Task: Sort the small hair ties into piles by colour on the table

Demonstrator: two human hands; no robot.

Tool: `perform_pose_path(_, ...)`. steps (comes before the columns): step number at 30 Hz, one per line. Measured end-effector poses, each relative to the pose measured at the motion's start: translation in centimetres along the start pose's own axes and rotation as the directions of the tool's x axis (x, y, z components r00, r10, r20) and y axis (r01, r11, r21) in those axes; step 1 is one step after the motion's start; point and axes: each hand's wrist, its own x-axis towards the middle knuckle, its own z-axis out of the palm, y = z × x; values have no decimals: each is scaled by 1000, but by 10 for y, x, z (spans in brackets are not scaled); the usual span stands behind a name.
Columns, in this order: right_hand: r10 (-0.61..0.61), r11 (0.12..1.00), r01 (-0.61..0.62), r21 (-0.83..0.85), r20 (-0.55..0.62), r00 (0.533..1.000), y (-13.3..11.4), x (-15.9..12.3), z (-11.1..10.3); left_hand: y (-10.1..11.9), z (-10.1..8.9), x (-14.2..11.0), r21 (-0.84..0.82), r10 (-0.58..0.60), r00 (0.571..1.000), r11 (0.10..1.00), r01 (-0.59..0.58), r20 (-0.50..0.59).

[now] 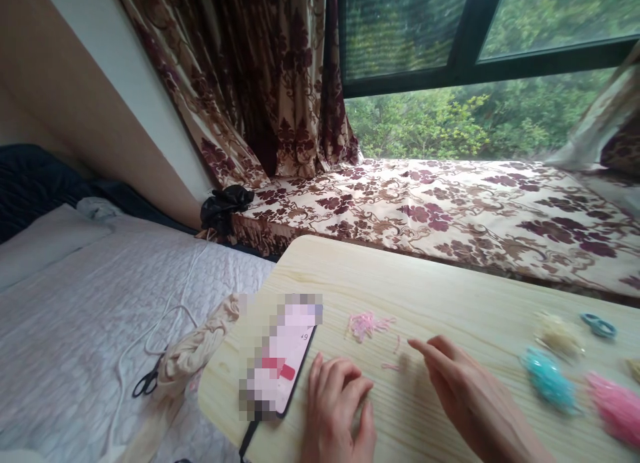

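Observation:
My left hand (337, 406) rests on the table, fingers loosely bent and apart, with nothing visible in it. It lies just right of a phone (293, 356) whose screen is lit and partly pixelated. Beyond it is a small heap of thin pink strands (369, 326), which look like little rubber bands. My right hand (460, 386) reaches in from the right with its index finger stretched out. That fingertip is close to a single pink strand (399, 344); whether they touch, I cannot tell. Another pink strand (390, 366) lies between my hands.
On the table's right side lie a cream bundle (559, 334), a turquoise bundle (549, 380), a pink bundle (615, 406) and blue-handled scissors (599, 326). A cable leaves the phone's lower end. Black scissors (146, 383) and crumpled beige cloth (200, 350) lie on the bed.

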Motion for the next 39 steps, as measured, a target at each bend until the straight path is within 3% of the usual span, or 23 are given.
perform_pose_path(11,-12,1000,13,-29,35,999,-3,25,5,-2,4,-1,0,12,999,1000,-12,-31)
perform_pose_path(20,31,998,-30,-58,22,999,0,30,-8,-3,2,-2,1,18,1000,1000,-18,0)
perform_pose_path(31,93,992,-85,-88,82,992,5,56,-2,-3,2,-1,13,30,1000,999,-30,0)
perform_pose_path(39,90,993,-74,-88,194,977,-14,29,-11,0,0,0,3,18,1000,1000,-18,-4)
